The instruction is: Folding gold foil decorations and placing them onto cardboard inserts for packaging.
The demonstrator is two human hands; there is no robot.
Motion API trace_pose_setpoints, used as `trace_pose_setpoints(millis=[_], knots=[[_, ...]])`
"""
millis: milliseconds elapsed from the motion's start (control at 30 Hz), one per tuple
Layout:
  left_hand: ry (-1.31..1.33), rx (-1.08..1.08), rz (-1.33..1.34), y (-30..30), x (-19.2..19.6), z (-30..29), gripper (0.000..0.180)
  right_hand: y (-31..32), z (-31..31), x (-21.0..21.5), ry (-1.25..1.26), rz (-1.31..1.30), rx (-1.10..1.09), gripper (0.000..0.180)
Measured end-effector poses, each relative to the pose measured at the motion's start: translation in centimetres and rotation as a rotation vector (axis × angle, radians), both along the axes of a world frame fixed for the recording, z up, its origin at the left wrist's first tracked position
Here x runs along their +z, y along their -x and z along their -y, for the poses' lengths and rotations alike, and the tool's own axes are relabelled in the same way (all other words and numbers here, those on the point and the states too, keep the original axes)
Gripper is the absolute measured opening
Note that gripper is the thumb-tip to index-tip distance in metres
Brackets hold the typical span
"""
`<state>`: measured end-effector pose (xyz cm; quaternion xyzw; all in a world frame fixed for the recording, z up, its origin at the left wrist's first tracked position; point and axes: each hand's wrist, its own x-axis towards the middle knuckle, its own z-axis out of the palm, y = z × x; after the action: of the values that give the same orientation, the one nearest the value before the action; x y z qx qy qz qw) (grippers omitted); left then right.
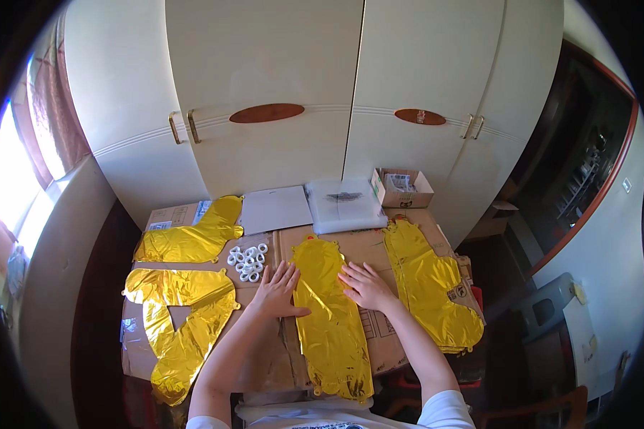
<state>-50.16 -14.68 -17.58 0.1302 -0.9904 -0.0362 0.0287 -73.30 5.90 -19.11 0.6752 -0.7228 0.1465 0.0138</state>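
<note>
A long, flat gold foil balloon [329, 322] lies in front of me on the cardboard. My left hand [277, 291] rests flat at its left edge, fingers spread and thumb reaching onto the foil. Against the upper right edge lies my right hand [365, 284], also open with its fingers stretched out. Just left of my left hand sits a pile of small white rings [247, 262]. A P-shaped gold foil balloon [182, 304] is spread at the left, another gold foil balloon [189, 239] lies behind it, and an L-shaped gold foil balloon [433, 293] lies to the right.
Brown cardboard [265, 357] covers the table. Along its back edge are a grey-white sheet [276, 210], a stack of clear plastic bags [345, 206] and a small open carton [403, 189] with packets inside. Tall white cabinets [265, 64] stand right behind. A grey plastic stool [544, 307] is at the right.
</note>
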Motion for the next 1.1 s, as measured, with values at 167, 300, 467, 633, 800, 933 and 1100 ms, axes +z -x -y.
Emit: trace_pose_setpoints(millis=[167,300,467,633,800,933,1100], knots=[[-0.020,-0.013,0.020,0.0,0.5,-0.2,0.121,0.0,0.1,0.4,-0.014,-0.003,0.013,0.052],[0.050,-0.045,-0.076,-0.4,0.7,-0.7,0.118,0.0,0.2,0.8,0.035,0.073,0.011,0.055],[0.068,-0.129,-0.182,0.1,1.5,-3.2,0.107,0.6,0.6,0.1,0.018,0.020,-0.084,0.060],[0.004,-0.226,-0.169,-0.1,0.6,-4.7,0.105,0.0,0.7,0.5,0.012,-0.003,-0.081,0.060],[0.025,-0.238,-0.143,-0.2,0.0,-4.9,0.103,-0.5,0.6,0.5,0.010,-0.003,-0.058,0.059],[0.038,-0.245,-0.147,-0.2,0.2,-5.1,0.097,-0.7,0.5,0.4,-0.021,-0.025,-0.071,0.057],[0.072,-0.261,-0.122,-0.3,0.8,-5.5,0.078,-0.8,0.5,0.4,-0.012,-0.012,-0.081,0.056]])
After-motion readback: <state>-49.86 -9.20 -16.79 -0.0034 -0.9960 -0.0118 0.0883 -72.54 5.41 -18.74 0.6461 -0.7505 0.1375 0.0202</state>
